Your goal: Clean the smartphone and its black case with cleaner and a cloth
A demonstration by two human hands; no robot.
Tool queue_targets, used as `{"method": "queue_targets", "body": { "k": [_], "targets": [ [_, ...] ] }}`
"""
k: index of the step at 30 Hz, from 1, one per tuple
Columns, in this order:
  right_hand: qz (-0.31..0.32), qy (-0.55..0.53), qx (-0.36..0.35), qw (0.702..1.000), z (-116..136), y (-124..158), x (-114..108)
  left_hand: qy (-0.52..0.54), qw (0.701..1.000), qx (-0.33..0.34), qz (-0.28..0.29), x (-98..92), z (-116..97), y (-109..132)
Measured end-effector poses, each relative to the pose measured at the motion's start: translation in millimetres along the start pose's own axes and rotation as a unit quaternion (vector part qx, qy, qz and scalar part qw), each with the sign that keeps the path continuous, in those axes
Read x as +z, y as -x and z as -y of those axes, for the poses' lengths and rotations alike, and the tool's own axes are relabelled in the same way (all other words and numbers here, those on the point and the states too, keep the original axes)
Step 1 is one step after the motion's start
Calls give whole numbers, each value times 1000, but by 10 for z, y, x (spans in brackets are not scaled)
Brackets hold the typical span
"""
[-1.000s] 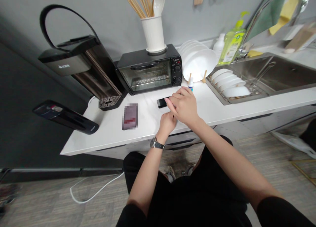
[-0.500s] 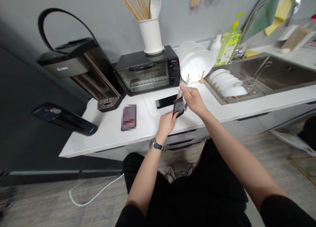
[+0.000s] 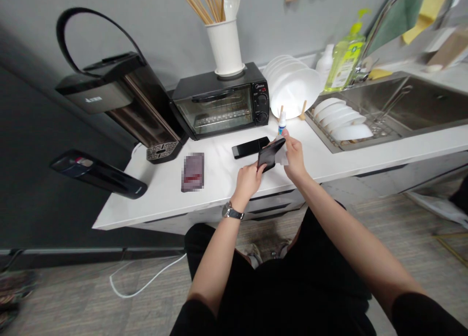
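Above the surface (image 3: 161, 199), the left hand (image 3: 249, 181) grips a black phone (image 3: 268, 156) by its near end, seemingly to leave the rest free for the tissue (image 3: 282, 158) pinched in the right hand (image 3: 294, 155); the spray bottle (image 3: 282, 121) stands close by, probably for easy reach.

The thin flat rectangular device (image 3: 268, 156) in my left hand (image 3: 248, 181) is plain black. The thin crumpled sheet (image 3: 282, 157) in my right hand (image 3: 295, 155) is white. My wristwatch (image 3: 236, 214): black strap, silver-grey round case. On the smooth white countertop (image 3: 219, 180) before me: one long glossy black rectangular slab (image 3: 250, 148); one small cylindrical spray bottle (image 3: 282, 120), white with a blue label; one pixelated rectangle (image 3: 192, 171), purple-grey with a dark red band.
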State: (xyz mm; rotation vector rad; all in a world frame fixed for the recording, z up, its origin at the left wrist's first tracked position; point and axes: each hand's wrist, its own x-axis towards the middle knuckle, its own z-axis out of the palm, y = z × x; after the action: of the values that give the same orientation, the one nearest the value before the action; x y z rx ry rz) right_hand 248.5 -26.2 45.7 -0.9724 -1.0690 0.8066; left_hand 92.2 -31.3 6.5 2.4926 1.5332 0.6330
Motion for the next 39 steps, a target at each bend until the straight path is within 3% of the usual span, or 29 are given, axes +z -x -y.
{"method": "queue_targets", "body": {
  "k": [3, 5, 7, 11, 13, 15, 19, 22, 24, 27, 30, 35, 39],
  "targets": [
    [-7, 24, -71, 997, 309, 5, 83, 2, 1000, -2, 1, 1, 1, -12],
    [42, 108, -141, 983, 494, 15, 129, -3, 1000, -3, 5, -4, -2, -19],
    [110, 247, -225, 936, 611, 29, 166, -14, 1000, -11, 14, -11, -9, -24],
    [194, 470, -337, 792, 653, 32, 209, -39, 998, -26, 42, -30, -33, -29],
    [191, 493, -351, 772, 622, 11, 206, -36, 998, -21, 41, -41, -49, -29],
    [158, 478, -342, 794, 585, -23, 185, -25, 999, -12, 31, -47, -62, -28],
    [88, 378, -250, 887, 534, -116, 118, -16, 1000, 1, 13, -37, -57, -28],
    [108, 253, -134, 952, 514, -202, 64, -21, 1000, 2, 10, -15, -34, -29],
    [134, 153, -43, 978, 482, -258, 29, -24, 1000, 4, 11, -5, -22, -28],
    [137, 36, 52, 989, 351, -312, -15, -26, 1000, 6, 12, -2, -17, -24],
    [89, -16, 87, 992, 105, -288, -43, -22, 1000, -4, 12, -13, -25, -18],
    [-17, -4, 64, 998, -213, -127, -41, -13, 1000, -13, 19, -30, -41, -12],
    [-44, 1, 19, 999, 5, -49, 29, -14, 1000, -8, 19, -32, -42, -14]
  ]
}}
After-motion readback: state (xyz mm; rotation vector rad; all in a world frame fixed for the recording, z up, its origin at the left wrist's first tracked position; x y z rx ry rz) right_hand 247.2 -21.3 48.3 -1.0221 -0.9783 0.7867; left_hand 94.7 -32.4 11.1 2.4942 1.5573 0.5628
